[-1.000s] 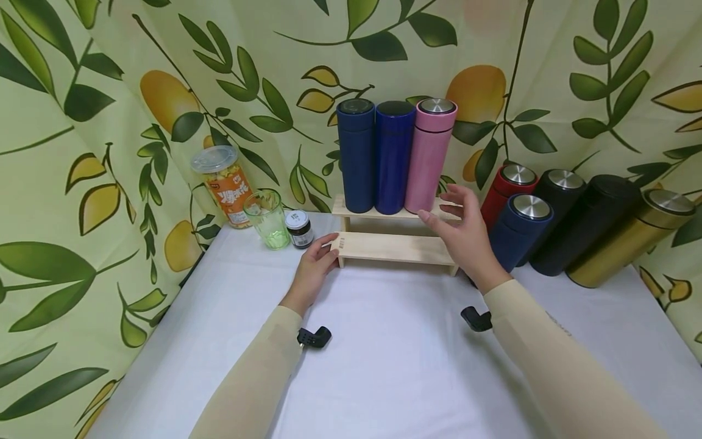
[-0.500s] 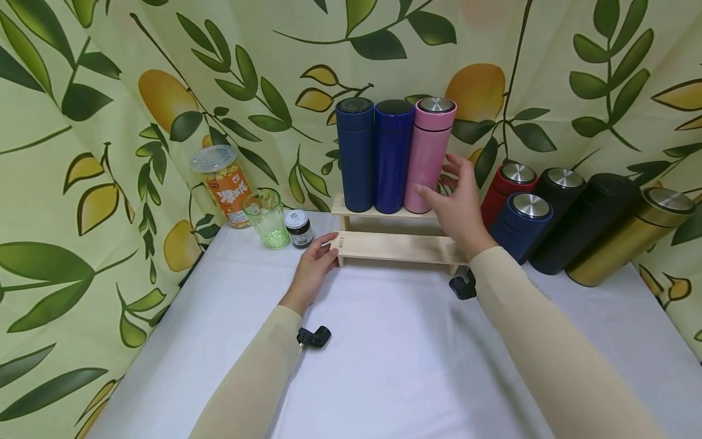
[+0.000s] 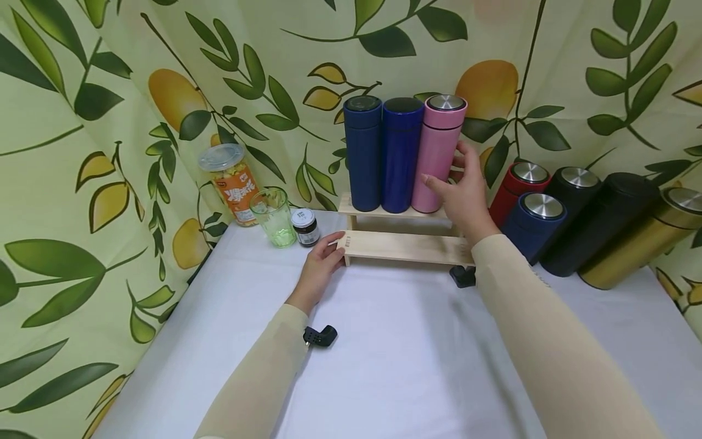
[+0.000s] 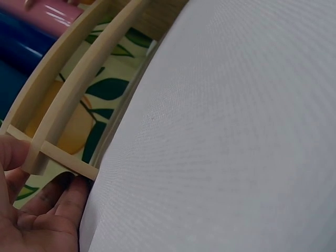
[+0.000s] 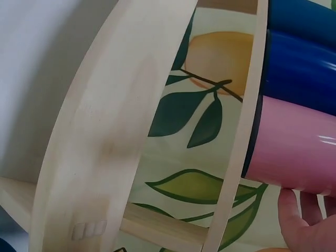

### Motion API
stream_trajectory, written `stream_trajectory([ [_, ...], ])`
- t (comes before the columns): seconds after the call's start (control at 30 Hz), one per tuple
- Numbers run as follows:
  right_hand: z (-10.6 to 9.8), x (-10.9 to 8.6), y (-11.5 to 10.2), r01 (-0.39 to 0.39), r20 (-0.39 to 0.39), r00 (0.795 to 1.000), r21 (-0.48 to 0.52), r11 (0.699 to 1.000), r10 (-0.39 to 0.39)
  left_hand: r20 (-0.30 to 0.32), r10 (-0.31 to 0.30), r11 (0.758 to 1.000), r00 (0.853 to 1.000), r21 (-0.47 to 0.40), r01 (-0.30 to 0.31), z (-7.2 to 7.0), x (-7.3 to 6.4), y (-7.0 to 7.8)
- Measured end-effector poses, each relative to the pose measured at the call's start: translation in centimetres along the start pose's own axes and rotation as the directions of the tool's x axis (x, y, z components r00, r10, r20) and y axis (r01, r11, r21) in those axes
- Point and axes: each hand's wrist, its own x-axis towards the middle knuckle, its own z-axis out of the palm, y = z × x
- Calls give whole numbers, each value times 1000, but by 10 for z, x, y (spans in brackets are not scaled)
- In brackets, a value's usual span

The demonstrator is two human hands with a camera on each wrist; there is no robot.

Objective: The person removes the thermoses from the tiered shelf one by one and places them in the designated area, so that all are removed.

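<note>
My left hand (image 3: 320, 266) grips the left end of a two-step wooden rack (image 3: 406, 245), its thumb over the lower step in the left wrist view. On the upper step stand a dark blue thermos (image 3: 363, 158), a glossy blue thermos (image 3: 402, 155) and a pink thermos (image 3: 436, 152) with a steel lid, side by side and upright. My right hand (image 3: 466, 195) holds the pink thermos low on its right side, thumb toward the front and fingers partly hidden behind it. The right wrist view shows fingertips (image 5: 289, 202) at the pink wall.
At the right stand a red thermos (image 3: 512, 189), a short blue thermos (image 3: 533, 225), black flasks (image 3: 603, 219) and a gold flask (image 3: 641, 244). Left of the rack are a snack tub (image 3: 233, 183), a green glass (image 3: 273, 219) and a small dark jar (image 3: 305, 227). A patterned curtain hangs behind.
My right hand has moved left and up from beside the rack onto the pink thermos. My left hand stays on the rack's end. The head view has shifted slightly.
</note>
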Motion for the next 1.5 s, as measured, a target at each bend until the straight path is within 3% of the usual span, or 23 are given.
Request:
stream_trajectory([
  [0.13,-1,-4,-1,-4,-12,1000,-8,1000,4,4,-6,1000,1000,-5,6,1,0,1],
  [0.6,-5,-30,-2,95,-24,995,15,995,-94,7,-1,1000,1000,-2,1,0,0,0],
  [1.23,-14,-83,-1,152,55,986,61,987,-155,-4,-5,1000,1000,-9,5,0,-1,0],
  [1.5,-24,-106,2,158,65,985,22,987,-159,-11,-6,1000,1000,17,6,1,-1,0],
])
